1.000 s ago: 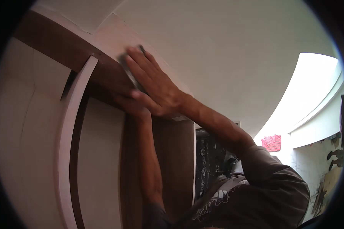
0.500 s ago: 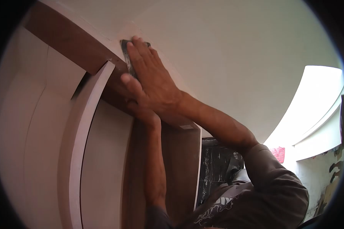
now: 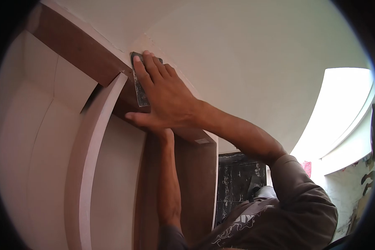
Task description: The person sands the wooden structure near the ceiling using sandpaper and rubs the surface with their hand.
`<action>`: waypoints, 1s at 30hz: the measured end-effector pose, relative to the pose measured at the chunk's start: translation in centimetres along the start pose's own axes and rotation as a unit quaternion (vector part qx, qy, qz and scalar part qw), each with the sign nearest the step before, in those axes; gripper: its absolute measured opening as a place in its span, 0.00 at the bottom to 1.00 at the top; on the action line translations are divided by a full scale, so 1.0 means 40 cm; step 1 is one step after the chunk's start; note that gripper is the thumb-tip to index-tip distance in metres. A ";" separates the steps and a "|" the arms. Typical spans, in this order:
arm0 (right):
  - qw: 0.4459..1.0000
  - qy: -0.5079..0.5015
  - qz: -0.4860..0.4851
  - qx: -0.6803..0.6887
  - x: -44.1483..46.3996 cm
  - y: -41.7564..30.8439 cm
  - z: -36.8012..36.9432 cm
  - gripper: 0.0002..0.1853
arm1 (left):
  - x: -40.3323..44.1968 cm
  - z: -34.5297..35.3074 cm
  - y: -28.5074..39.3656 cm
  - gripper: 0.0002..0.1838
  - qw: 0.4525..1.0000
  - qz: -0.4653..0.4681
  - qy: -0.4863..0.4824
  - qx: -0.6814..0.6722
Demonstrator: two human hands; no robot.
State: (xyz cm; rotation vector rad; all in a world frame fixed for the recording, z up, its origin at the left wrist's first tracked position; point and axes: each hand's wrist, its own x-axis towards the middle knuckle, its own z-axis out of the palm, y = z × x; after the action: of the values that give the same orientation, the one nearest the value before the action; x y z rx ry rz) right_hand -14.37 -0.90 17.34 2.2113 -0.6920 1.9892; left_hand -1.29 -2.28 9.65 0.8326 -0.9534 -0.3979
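Your right hand point(image 3: 173, 98) lies flat with its back to the view, just left of the centre of the frame; its fingers stretch over a dark pad point(image 3: 140, 93) and its thumb sticks out to the left, clear of it; the pad sits left of the upper middle, where the brown board point(image 3: 75, 43) meets the pale surface point(image 3: 246, 79) that fills the top of the frame. Your left hand point(image 3: 167, 133) is mostly hidden behind the right one, so I cannot tell whether it is spread or gripping, nor whether the two touch; its forearm rises from the bottom middle.

Below the board, you face an open cupboard point(image 3: 196, 179); a white-edged divider point(image 3: 87, 179) marks off one compartment, with a pale back panel point(image 3: 116, 166) and brown inside walls; your left forearm crosses in front of these, and how far in it reaches is unclear; a small label point(image 3: 201, 141) sticks to the board near the cupboard's right corner.
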 end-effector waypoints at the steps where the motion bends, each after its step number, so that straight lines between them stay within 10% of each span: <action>1: 1.000 -0.014 -0.024 -0.005 -0.004 0.022 -0.012 0.55 | 0.009 -0.008 -0.012 0.30 1.000 0.003 -0.006 0.002; 8: 1.000 0.016 -0.020 -0.008 0.056 0.035 -0.036 0.41 | 0.036 -0.045 -0.056 0.29 0.998 0.029 -0.025 0.043; 14: 0.956 -0.224 0.180 0.055 0.180 0.035 -0.101 0.33 | 0.010 -0.025 -0.011 0.32 0.998 -0.002 -0.025 0.060; 18: 0.999 0.018 0.044 0.007 0.118 0.025 0.002 0.33 | 0.011 0.001 -0.016 0.27 1.000 0.024 0.001 -0.019; 22: 0.982 -0.147 0.114 0.023 0.153 0.078 -0.002 0.34 | 0.024 -0.042 -0.068 0.29 0.999 0.027 -0.015 -0.009; 30: 0.980 -0.125 0.154 -0.019 0.137 0.002 0.007 0.36 | 0.053 -0.036 -0.064 0.32 1.000 0.011 -0.028 0.005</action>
State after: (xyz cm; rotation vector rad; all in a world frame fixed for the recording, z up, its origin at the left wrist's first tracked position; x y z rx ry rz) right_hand -13.88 -2.56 22.53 2.4852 -1.1565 1.8091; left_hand 1.20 -4.58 8.40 0.8233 -1.0176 -0.3994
